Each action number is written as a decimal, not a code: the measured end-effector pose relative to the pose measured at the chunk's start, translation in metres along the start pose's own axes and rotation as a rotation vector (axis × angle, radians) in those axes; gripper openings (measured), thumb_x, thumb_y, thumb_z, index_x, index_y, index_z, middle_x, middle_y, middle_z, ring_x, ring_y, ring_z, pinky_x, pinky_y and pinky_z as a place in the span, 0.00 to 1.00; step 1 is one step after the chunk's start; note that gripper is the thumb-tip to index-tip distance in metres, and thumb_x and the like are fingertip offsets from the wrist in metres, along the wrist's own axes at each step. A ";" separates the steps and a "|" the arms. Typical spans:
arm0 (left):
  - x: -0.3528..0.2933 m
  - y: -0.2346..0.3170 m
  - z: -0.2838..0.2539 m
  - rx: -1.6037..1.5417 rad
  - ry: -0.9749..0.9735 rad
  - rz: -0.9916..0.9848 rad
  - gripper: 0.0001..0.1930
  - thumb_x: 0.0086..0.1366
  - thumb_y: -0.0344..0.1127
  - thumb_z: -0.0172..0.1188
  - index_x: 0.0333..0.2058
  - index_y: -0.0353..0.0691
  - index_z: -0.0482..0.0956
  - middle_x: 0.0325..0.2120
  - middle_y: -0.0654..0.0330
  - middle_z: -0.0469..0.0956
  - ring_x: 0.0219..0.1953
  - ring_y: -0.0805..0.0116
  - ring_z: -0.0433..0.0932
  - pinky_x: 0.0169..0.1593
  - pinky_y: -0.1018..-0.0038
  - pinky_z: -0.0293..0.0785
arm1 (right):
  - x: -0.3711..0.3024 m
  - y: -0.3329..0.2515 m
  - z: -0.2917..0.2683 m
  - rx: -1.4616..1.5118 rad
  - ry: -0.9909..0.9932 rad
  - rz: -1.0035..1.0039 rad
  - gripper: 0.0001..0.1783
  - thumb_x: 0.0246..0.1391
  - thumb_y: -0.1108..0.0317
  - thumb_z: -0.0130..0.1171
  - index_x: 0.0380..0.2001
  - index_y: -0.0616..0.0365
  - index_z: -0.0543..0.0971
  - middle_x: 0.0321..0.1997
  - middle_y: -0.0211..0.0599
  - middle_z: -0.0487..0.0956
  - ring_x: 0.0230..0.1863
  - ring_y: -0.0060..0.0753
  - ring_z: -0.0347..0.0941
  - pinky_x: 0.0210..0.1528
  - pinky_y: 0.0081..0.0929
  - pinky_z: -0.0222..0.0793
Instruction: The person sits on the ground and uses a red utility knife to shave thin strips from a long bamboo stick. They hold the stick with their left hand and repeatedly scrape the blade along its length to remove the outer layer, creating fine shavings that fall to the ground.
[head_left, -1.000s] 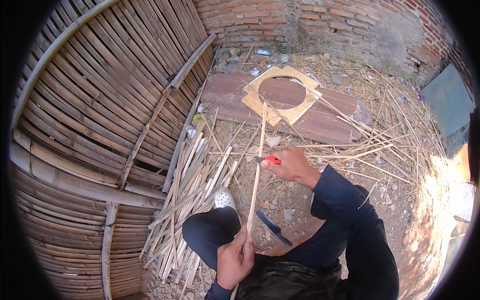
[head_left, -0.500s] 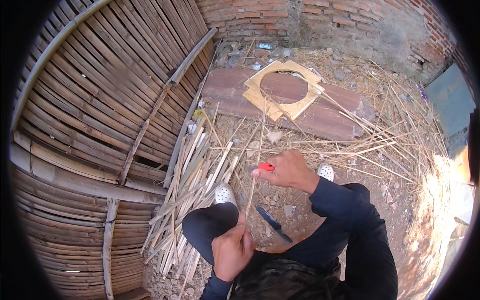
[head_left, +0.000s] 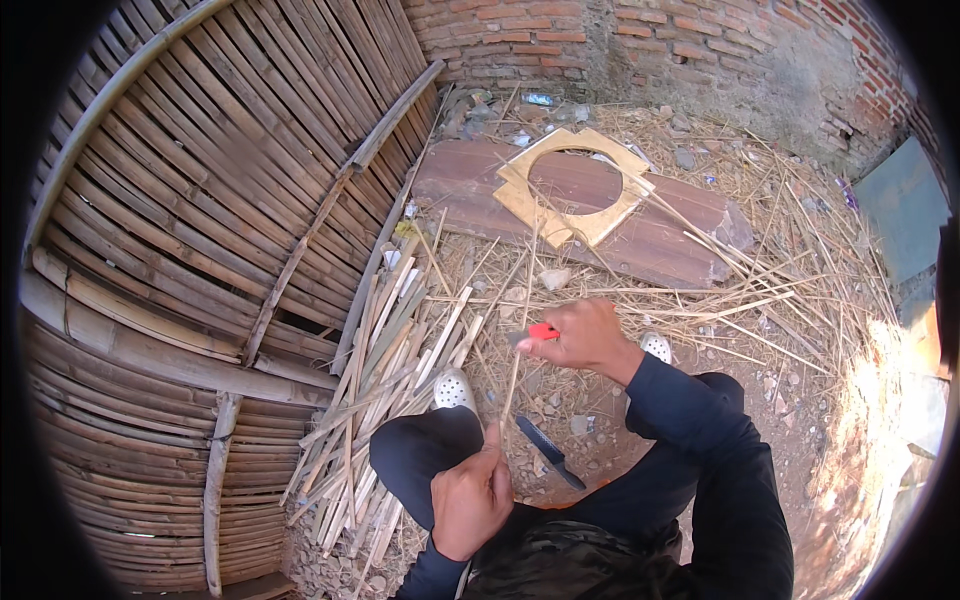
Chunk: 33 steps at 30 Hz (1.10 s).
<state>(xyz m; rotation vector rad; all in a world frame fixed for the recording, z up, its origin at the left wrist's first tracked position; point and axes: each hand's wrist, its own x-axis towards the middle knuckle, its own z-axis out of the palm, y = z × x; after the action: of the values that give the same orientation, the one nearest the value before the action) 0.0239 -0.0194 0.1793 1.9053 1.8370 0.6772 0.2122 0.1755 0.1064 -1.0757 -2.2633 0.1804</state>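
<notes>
My left hand (head_left: 473, 503) is closed around the near end of a thin bamboo strip (head_left: 513, 388), thumb laid along it. The strip runs up and away in front of me. Farther along it, my right hand (head_left: 594, 340) grips a red-handled knife (head_left: 543, 331), whose short grey blade lies against the strip. On the ground between my legs is a dark tool with a textured face (head_left: 546, 446), perhaps a rasp; it touches neither hand.
Split bamboo strips (head_left: 390, 400) lie heaped at my left, beside a bamboo slat wall (head_left: 200, 250). Ahead, a yellowish board with a round hole (head_left: 517, 177) rests on a brown panel (head_left: 455, 195). Straw and thin sticks (head_left: 760, 290) litter the right; a brick wall (head_left: 700, 40) stands behind.
The view has shifted slightly, so the surroundings sit a little lower and farther right. My right hand and the knife have moved slightly rightward in the picture; both grips stay the same.
</notes>
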 end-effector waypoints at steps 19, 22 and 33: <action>-0.011 0.002 -0.002 -0.054 0.018 -0.006 0.20 0.60 0.23 0.56 0.52 0.30 0.75 0.19 0.44 0.73 0.18 0.54 0.76 0.26 0.70 0.71 | 0.005 -0.002 0.000 -0.054 -0.066 0.079 0.35 0.48 0.30 0.55 0.14 0.55 0.77 0.11 0.39 0.72 0.15 0.46 0.72 0.18 0.41 0.64; -0.023 -0.001 -0.001 -0.100 -0.038 -0.021 0.17 0.59 0.23 0.56 0.49 0.29 0.77 0.22 0.43 0.76 0.18 0.53 0.77 0.26 0.70 0.71 | 0.023 0.050 -0.005 -0.102 -0.049 0.215 0.37 0.51 0.28 0.50 0.16 0.54 0.79 0.11 0.42 0.73 0.15 0.45 0.74 0.20 0.42 0.67; -0.036 -0.004 0.003 -0.167 -0.041 0.032 0.16 0.59 0.26 0.57 0.47 0.32 0.79 0.19 0.50 0.75 0.20 0.51 0.77 0.25 0.65 0.73 | 0.019 0.065 -0.010 0.008 -0.044 0.235 0.38 0.55 0.31 0.48 0.17 0.58 0.78 0.14 0.47 0.74 0.19 0.54 0.73 0.24 0.46 0.66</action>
<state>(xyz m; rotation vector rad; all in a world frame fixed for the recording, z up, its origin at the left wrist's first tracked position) 0.0222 -0.0553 0.1719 1.8302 1.6726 0.7705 0.2513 0.2308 0.0989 -1.3444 -2.1674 0.3116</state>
